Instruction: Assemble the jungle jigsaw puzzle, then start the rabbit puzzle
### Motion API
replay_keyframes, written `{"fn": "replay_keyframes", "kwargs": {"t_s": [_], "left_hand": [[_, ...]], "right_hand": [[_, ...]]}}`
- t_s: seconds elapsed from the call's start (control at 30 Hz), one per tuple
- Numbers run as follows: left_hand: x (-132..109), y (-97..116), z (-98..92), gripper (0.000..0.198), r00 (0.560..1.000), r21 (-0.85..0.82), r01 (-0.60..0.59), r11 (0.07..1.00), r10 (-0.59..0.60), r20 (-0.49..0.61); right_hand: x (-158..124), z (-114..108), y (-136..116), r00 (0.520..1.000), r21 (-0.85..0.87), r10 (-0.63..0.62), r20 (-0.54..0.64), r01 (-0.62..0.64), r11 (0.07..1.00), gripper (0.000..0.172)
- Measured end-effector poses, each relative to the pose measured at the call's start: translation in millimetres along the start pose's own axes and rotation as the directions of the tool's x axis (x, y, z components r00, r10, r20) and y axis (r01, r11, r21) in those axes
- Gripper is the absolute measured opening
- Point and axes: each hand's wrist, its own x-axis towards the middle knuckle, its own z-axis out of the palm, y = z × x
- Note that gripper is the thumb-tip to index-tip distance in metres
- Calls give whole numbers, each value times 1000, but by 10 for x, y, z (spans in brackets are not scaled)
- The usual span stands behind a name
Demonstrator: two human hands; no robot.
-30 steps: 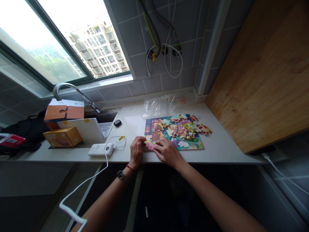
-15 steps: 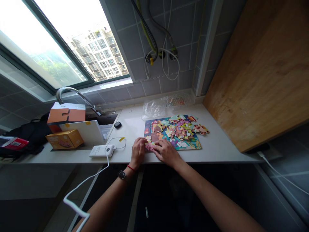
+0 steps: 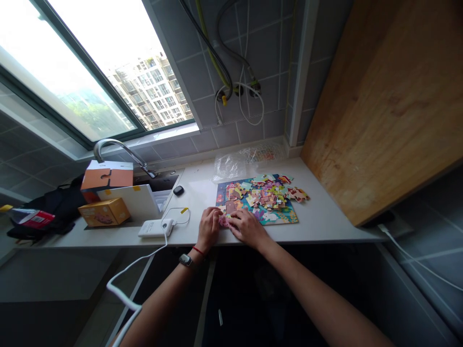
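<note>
At the near left corner of a colourful jigsaw puzzle board [image 3: 289,217], a pink puzzle piece [image 3: 224,221] lies between my two hands. My left hand [image 3: 209,226] is closed, its fingertips at the left edge of that piece. From the other side, my right hand [image 3: 249,227] bends over the board with its fingertips pressed on the pink area. The fingers partly cover the piece, so its outline is hidden. A heap of loose puzzle pieces [image 3: 269,197] covers much of the board behind my right hand, and several spill past its right edge.
Clear plastic wrapping [image 3: 229,166] lies behind the board. On the left are a white power bank [image 3: 155,228] with a cable, a small black object [image 3: 178,191], an orange box [image 3: 104,213] and a sink faucet [image 3: 126,152]. A wooden panel [image 3: 390,106] stands at right.
The camera view has shifted slightly. Both hands stay at the same corner of the board, with only small finger movement around the pink piece.
</note>
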Motion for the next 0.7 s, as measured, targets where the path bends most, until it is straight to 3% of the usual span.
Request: {"fn": "replay_keyframes", "kwargs": {"t_s": [0.33,0.53,0.7], "left_hand": [[12,21,18,38,999,45,-48,998,47,13],[6,12,7,52,996,38,-92,995,91,22],[9,-12,25,52,997,15,-70,997,69,21]], "right_hand": [[11,4,11,1000,-1,-1,-15,1,1000,17],[16,-33,-20,1000,-67,-11,13,12,998,20],[27,-51,-73,999,-152,0,44,7,988,24]]}}
